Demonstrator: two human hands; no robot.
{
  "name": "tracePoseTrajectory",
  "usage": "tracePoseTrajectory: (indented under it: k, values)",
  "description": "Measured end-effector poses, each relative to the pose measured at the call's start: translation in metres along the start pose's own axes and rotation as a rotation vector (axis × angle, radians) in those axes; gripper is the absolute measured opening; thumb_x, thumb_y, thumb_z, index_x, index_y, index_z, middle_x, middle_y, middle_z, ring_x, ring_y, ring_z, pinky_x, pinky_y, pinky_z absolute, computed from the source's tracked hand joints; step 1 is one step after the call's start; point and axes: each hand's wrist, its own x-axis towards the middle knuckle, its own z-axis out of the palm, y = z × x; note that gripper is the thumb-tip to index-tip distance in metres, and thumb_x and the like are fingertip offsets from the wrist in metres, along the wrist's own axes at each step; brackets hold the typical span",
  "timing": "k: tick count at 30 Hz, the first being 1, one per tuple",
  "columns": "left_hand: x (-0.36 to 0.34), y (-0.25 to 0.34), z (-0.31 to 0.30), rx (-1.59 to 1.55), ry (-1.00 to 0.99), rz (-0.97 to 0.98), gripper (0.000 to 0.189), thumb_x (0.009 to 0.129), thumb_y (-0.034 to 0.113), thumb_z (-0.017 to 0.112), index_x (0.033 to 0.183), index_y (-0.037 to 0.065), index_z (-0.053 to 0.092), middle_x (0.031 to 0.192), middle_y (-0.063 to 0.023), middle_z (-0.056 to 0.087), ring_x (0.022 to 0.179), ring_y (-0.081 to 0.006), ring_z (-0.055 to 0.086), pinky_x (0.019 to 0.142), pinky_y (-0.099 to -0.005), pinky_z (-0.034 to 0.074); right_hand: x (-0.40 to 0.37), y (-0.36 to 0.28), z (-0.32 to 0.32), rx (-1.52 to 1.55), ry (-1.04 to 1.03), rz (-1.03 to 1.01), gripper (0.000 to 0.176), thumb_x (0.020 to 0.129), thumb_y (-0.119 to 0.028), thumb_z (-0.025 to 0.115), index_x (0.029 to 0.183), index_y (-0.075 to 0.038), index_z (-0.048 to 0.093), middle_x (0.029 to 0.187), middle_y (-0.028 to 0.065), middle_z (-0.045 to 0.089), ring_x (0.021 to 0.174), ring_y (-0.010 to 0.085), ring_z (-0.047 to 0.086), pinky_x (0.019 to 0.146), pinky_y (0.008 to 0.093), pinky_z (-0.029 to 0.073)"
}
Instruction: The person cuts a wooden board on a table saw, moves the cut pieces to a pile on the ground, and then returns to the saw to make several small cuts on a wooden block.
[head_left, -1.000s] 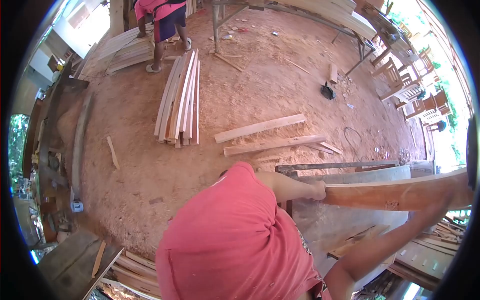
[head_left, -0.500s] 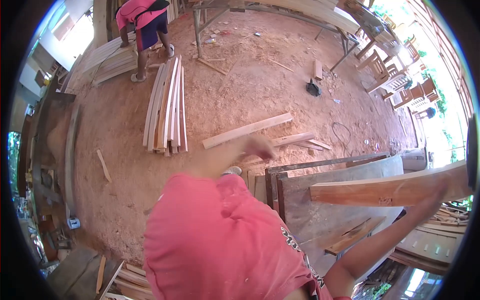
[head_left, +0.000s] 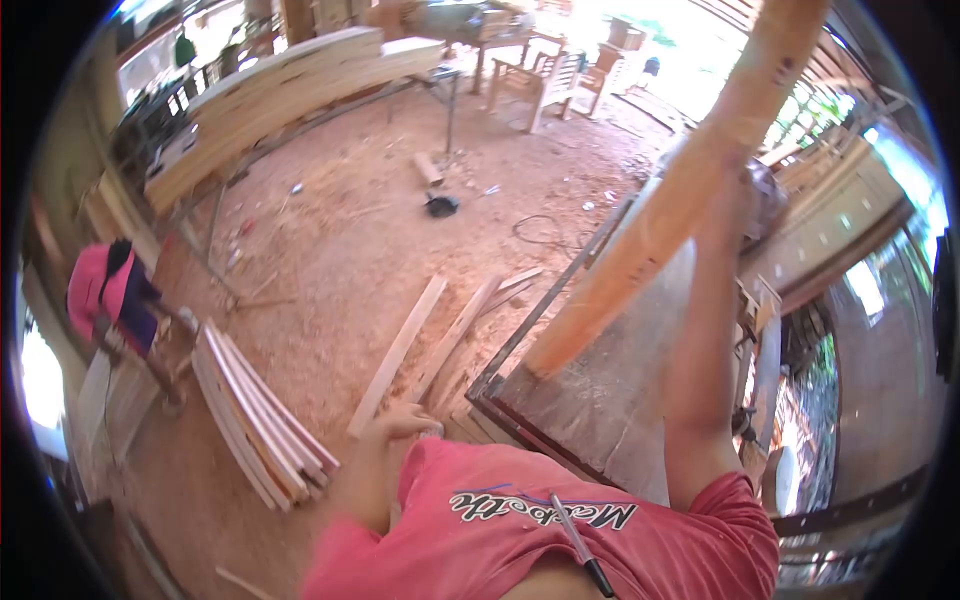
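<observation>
My right arm reaches up along a long wooden plank [head_left: 665,225], and my right hand [head_left: 732,190] grips its right edge near the upper end. The plank stands at a slant, its lower end over a flat grey-brown worktable [head_left: 590,420] with a dark frame. Near my waist, my left hand [head_left: 405,420] hangs with its fingers loosely extended and nothing visible in it. Cut boards [head_left: 400,350] lie on the ground just beyond that hand. A pen [head_left: 580,545] is clipped to my red shirt.
A stack of narrow boards [head_left: 260,415] lies at left, beside a bending person in pink [head_left: 105,290]. Thick timber [head_left: 270,100] rests on a trestle at the back. Wooden chairs [head_left: 550,90] stand farther off. A black object [head_left: 441,206] and a cable [head_left: 545,232] lie on the sawdust-covered ground.
My view has turned to the right. The plank has gone from nearly level to steeply slanted in view, with my right hand still on it. My left hand is now closer to my waist.
</observation>
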Motion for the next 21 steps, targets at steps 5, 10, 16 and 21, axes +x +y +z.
tracePoseTrajectory:
  k: [5,10,16,21]
  values:
    - [-0.011,0.162,0.035,-0.209,-0.305,0.728,0.04,0.094,0.025,0.069,0.126,0.001,0.066,0.121,-0.0125,0.069,0.113,-0.0141,0.06,0.093,-0.0302,0.05,-0.042,-0.015,0.047,0.519,0.108,0.058,0.036,0.098,-0.031,0.065,0.109,0.004,0.062,0.095,0.0064,0.065,0.082,0.0144,0.061,0.072,0.0298,0.052]
    - [0.033,0.258,-0.006,-0.824,-0.24,1.418,0.061,0.083,0.009,0.077,0.139,0.006,0.053,0.14,-0.0127,0.055,0.129,-0.0258,0.052,0.106,-0.044,0.043,-0.115,-0.044,0.079,0.505,0.223,0.144,0.034,0.096,-0.028,0.067,0.105,0.004,0.062,0.094,0.0059,0.064,0.085,0.0121,0.057,0.074,0.0303,0.048]
    - [-0.032,0.326,-0.083,-1.13,0.133,1.888,0.1,0.074,0.058,0.079,0.15,0.009,0.036,0.153,-0.0099,0.04,0.144,-0.031,0.034,0.121,-0.0509,0.023,-0.167,-0.074,0.092,0.421,0.08,0.103,0.032,0.097,-0.022,0.064,0.117,0.003,0.059,0.104,0.0068,0.064,0.096,0.0128,0.059,0.082,0.0291,0.048]
    - [-0.063,0.3,-0.125,-1.46,0.38,1.865,0.089,0.083,0.058,0.07,0.149,0.009,0.038,0.15,-0.0174,0.041,0.141,-0.0354,0.038,0.12,-0.0542,0.025,-0.133,-0.047,0.027,1.043,0.218,0.136,0.027,0.096,-0.016,0.061,0.117,-0.001,0.055,0.101,0.0113,0.064,0.086,0.0207,0.064,0.082,0.0365,0.054]
